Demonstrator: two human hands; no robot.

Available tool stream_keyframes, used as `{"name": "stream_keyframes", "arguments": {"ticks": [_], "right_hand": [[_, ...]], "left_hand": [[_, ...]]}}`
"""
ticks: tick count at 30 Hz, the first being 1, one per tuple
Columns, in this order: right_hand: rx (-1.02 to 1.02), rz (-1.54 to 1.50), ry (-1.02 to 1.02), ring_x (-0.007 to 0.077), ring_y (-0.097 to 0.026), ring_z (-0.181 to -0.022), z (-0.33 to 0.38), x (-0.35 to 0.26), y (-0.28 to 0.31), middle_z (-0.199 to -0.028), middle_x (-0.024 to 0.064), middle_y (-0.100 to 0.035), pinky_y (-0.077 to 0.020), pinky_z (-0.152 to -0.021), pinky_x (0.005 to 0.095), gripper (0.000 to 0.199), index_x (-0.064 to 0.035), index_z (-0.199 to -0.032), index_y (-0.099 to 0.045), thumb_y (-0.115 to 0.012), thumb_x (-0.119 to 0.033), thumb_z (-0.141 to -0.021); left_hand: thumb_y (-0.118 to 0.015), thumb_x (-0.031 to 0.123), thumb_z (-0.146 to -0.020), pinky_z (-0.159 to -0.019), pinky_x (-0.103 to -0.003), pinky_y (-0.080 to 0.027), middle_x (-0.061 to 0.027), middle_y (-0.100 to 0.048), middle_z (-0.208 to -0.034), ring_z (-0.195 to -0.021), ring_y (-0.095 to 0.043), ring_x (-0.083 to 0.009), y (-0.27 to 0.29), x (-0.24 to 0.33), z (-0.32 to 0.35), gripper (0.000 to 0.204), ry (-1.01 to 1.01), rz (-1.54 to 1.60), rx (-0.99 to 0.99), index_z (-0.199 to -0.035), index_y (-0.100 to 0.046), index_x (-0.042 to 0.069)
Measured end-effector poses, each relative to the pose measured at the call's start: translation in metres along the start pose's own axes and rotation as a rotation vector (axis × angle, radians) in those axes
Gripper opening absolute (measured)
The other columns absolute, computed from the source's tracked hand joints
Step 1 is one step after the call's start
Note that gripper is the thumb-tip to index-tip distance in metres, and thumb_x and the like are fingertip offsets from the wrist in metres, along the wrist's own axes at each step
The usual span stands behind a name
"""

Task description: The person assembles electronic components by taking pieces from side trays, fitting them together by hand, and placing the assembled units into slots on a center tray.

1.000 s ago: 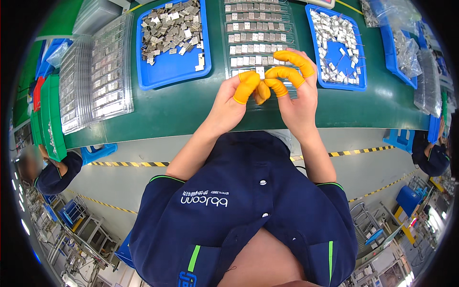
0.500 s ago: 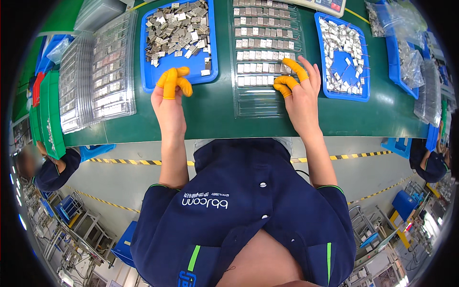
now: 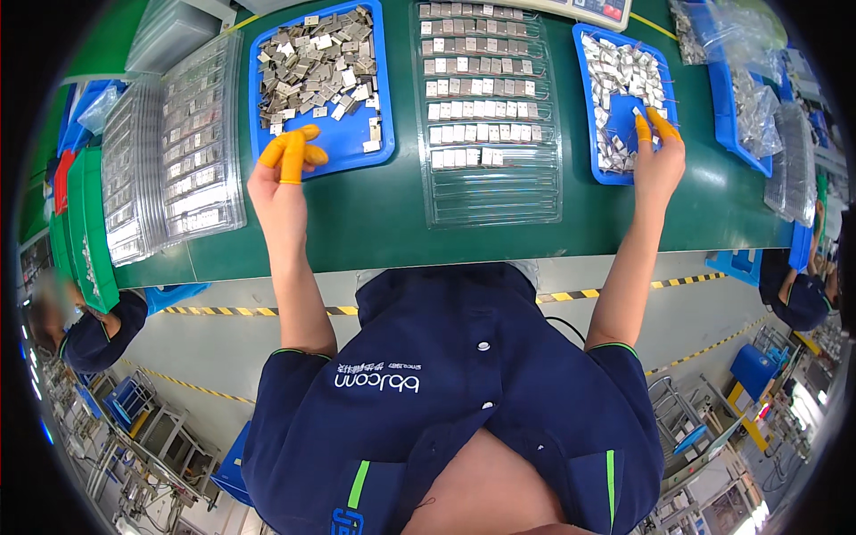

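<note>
My left hand [image 3: 278, 192], with yellow finger cots, hovers over the near left corner of a blue tray [image 3: 339, 152] of loose metal USB plugs [image 3: 316, 62]. Its fingers are curled together, and anything between them is hidden. Over the right blue tray [image 3: 615, 116], my right hand [image 3: 658, 165] reaches in with two cot-covered fingers stretched out and slightly apart. Small white connectors with thin leads [image 3: 624, 67] lie around its fingertips, one right beside them. Between the hands lies a clear plastic blister tray [image 3: 490, 201] with rows of plugs; its nearest filled row is only partly occupied.
Stacked clear blister trays [image 3: 201, 143] stand on the left, beside a green bin [image 3: 89, 232]. At the right is another blue tray [image 3: 740, 134] with bagged parts. A weighing scale [image 3: 606, 11] sits at the back. Other people are at both far sides.
My right hand has moved right from the blister tray into the right blue tray. My left hand has shifted slightly left. The whole view has shifted a little.
</note>
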State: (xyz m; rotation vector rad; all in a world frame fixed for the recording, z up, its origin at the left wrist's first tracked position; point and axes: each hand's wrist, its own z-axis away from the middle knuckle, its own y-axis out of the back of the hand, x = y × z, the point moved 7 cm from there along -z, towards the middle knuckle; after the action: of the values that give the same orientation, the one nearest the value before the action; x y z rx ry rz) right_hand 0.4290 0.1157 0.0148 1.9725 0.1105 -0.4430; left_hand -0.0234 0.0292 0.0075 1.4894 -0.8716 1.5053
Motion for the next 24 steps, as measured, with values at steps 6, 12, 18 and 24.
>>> {"name": "stream_keyframes", "arguments": {"ticks": [6,12,18,24], "right_hand": [[-0.030,-0.015,-0.009,0.0284,-0.059,-0.083,-0.002,-0.004,-0.007,-0.091,0.0142,-0.061,-0.0455,-0.074,0.0355,0.019,-0.0052,-0.092,-0.066,-0.066,-0.008,-0.073],[0.006,-0.144,-0.041,0.0274,-0.060,-0.081,-0.001,-0.006,-0.004,-0.087,0.0130,-0.064,-0.0453,-0.074,0.0339,0.015,-0.0020,-0.087,-0.065,-0.067,-0.007,-0.074],[0.089,-0.393,-0.074,0.0195,-0.062,-0.084,0.012,-0.012,0.018,-0.090,0.0104,-0.064,-0.0460,-0.077,0.0297,0.017,0.0035,-0.095,-0.060,-0.062,-0.003,-0.079],[0.092,-0.906,-0.125,0.0196,-0.063,-0.080,0.021,-0.032,0.015,-0.091,0.0121,-0.063,-0.0493,-0.076,0.0273,0.014,0.0070,-0.097,-0.058,-0.057,0.003,-0.083]], "left_hand": [[-0.072,0.011,-0.071,-0.072,-0.028,-0.046,-0.0086,-0.065,-0.087,-0.078,-0.059,-0.0172,-0.009,0.008,-0.011,0.024,-0.218,-0.594,-0.031,-0.093,-0.066,0.004],[-0.074,0.017,-0.067,-0.068,-0.030,-0.046,-0.0091,-0.064,-0.084,-0.073,-0.057,-0.0198,-0.041,0.013,-0.026,0.030,-0.200,-0.698,-0.247,-0.093,-0.067,0.005],[-0.075,0.012,-0.063,-0.066,-0.032,-0.046,-0.0102,-0.063,-0.078,-0.071,-0.056,-0.0214,-0.054,0.009,-0.016,0.030,-0.191,-0.763,-0.372,-0.091,-0.066,0.004],[-0.074,0.013,-0.067,-0.065,-0.032,-0.047,-0.0108,-0.064,-0.083,-0.072,-0.060,-0.0213,-0.054,0.003,-0.020,0.027,-0.154,-0.776,-0.329,-0.091,-0.066,0.004]]}}
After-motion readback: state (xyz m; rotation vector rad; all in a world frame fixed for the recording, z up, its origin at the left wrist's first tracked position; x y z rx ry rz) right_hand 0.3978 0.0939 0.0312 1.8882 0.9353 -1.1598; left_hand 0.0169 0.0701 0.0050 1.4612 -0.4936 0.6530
